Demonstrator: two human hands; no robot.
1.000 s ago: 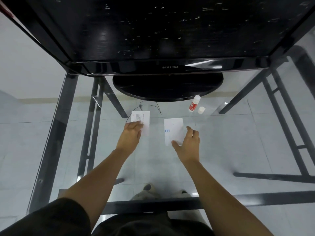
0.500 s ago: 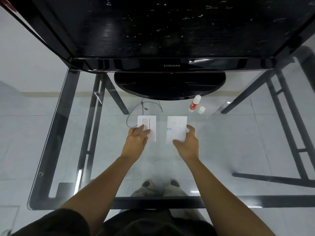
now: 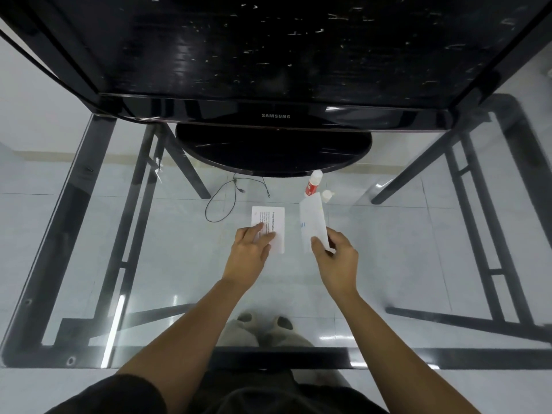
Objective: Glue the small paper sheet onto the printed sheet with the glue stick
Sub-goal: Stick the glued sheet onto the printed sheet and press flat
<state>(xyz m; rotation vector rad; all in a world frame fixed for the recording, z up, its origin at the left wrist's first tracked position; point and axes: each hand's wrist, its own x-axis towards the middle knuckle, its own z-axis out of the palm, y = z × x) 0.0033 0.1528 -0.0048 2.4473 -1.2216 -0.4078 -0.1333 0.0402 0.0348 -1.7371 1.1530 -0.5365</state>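
Note:
A printed sheet (image 3: 273, 218) with black text lies flat on the glass table; my left hand (image 3: 252, 249) rests on its near part with fingers spread, pressing it down. My right hand (image 3: 336, 253) pinches the near edge of the small paper sheet (image 3: 312, 219), which has small blue marks and is tilted up off the glass. The glue stick (image 3: 313, 183), white with a red label, stands uncapped just behind the small sheet. Its white cap (image 3: 327, 195) sits beside it to the right.
A black Samsung monitor (image 3: 274, 115) with a round base (image 3: 273, 150) stands at the back of the glass table (image 3: 149, 264). A thin black cable (image 3: 227, 198) loops left of the printed sheet. Black table frame bars run along both sides and the near edge.
My right hand has closed on the small sheet and lifted its edge off the glass. My left hand stays on the printed sheet.

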